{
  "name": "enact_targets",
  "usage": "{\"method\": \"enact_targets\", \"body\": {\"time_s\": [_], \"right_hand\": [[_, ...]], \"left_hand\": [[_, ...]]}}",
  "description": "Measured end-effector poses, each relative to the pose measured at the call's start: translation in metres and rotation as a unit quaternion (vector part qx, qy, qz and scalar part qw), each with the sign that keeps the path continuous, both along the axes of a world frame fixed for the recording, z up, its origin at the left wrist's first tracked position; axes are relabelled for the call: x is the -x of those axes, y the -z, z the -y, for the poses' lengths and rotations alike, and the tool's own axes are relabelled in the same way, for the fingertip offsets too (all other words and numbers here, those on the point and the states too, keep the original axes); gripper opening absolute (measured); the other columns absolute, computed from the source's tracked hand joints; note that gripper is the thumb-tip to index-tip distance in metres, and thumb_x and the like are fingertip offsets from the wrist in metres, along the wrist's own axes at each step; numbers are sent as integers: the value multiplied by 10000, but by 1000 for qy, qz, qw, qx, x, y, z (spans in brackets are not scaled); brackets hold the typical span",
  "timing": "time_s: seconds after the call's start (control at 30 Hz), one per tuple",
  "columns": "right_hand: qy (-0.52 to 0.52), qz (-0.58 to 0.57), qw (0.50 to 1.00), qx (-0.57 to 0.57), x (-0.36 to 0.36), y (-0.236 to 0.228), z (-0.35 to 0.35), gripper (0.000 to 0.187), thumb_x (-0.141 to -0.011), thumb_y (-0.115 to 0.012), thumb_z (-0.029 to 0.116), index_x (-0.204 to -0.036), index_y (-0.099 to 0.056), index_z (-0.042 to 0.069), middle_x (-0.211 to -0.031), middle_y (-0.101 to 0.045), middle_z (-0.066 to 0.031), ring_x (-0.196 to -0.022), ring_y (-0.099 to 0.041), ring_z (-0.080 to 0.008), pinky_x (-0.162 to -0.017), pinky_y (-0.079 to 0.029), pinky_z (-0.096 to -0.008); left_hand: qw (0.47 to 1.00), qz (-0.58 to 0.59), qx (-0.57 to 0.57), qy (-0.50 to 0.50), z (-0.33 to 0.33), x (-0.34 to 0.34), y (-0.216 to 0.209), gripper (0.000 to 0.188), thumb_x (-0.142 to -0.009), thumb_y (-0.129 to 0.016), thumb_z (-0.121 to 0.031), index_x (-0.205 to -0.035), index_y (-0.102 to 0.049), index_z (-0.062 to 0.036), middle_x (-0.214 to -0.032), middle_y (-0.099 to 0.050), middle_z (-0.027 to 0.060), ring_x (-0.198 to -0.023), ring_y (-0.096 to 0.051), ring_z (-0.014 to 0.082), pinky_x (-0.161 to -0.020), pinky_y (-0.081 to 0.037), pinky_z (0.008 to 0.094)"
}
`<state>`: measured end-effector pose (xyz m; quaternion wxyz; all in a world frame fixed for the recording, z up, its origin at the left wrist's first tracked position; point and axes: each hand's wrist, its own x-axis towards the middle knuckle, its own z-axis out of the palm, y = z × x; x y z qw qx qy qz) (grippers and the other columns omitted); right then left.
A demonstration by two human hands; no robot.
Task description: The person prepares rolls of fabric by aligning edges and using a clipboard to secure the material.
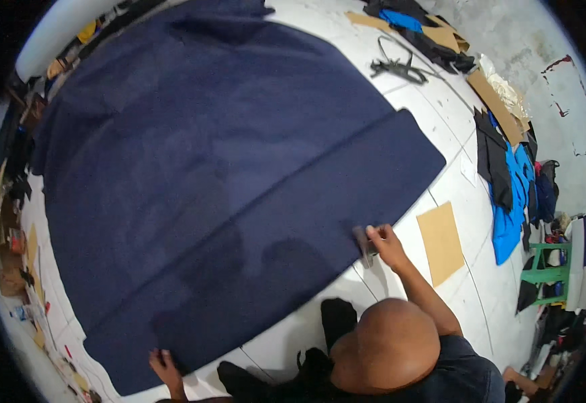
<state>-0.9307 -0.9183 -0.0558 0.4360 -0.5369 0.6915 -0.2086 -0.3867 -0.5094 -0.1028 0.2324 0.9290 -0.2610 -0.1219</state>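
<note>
Across centre and upper left, I see 1 navy cloth (pixel 232 148); lower left, my left hand (pixel 165 367) touches its edge, fingers spread; right of centre, my right hand (pixel 388 249) grips 1 blurred object (pixel 364 246).

Plain navy cloth (pixel 219 181), white floor (pixel 441 127)

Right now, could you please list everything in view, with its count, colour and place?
Large fabric sheet: one, navy blue, spread across centre
Tiled floor: one, white, beneath fabric
Rectangular flat card: one, tan, right of fabric
Rumpled cloth: count unclear, bright blue, farther right
Slatted frame: one, green, far right
Looped object: one, dark, upper right
Mixed clutter: count unclear, many colours, left edge
Blurred small object: one, greyish, at right hand
Feet: two, black-covered, lower centre
Left hand: one, bare, fabric's lower-left edge
Right hand: one, bare, fabric's near edge
</note>
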Motion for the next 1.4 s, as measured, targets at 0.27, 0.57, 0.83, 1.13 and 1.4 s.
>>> {"method": "enact_targets", "body": {"time_s": [0.27,0.57,0.83,1.13,1.4], "right_hand": [[300,256,906,-150,41,12,-97,431,-904,-543,355,-1142,-508,-3,-952,-582,-96,-801,-582,-163,-637,-447,-286],[326,241,910,-90,50,26,-100,302,-915,-589,252,-949,-597,-48,-813,-650,-122,-694,-621,-155,-643,-519,-256],[268,318,901,-123,11,18,-71,205,-930,-570,225,-907,-596,22,-798,-639,-66,-691,-608,-127,-646,-512,-238],[141,233,953,-133,53,37,6,358,-867,-600,432,-909,-602,77,-738,-589,-13,-553,-523,-103,-470,-415,-227],[217,252,942,-49,24,-39,7,277,-815,-519,289,-969,-539,59,-775,-594,-67,-630,-602,-164,-645,-537,-305]], "left_hand": [[728,-325,185,-574,-93,-23,1,709,-798,-618,-519,-1314,-368,-100,-937,-565,92,-744,-554,241,-690,-486,407],[680,-433,347,-479,-105,-18,9,284,-823,-663,-364,-919,-554,-119,-883,-544,32,-711,-500,148,-651,-474,289],[692,-434,323,-477,-110,-29,14,294,-837,-662,-357,-964,-569,-109,-946,-562,24,-757,-498,142,-669,-474,279],[653,-442,416,-452,-143,-45,52,399,-814,-574,-205,-1188,-521,-77,-1195,-570,111,-1045,-569,283,-867,-500,393],[725,-340,456,-388,-122,-13,-41,393,-770,-629,-209,-1115,-542,-42,-1081,-597,91,-959,-587,234,-785,-492,344]]}}
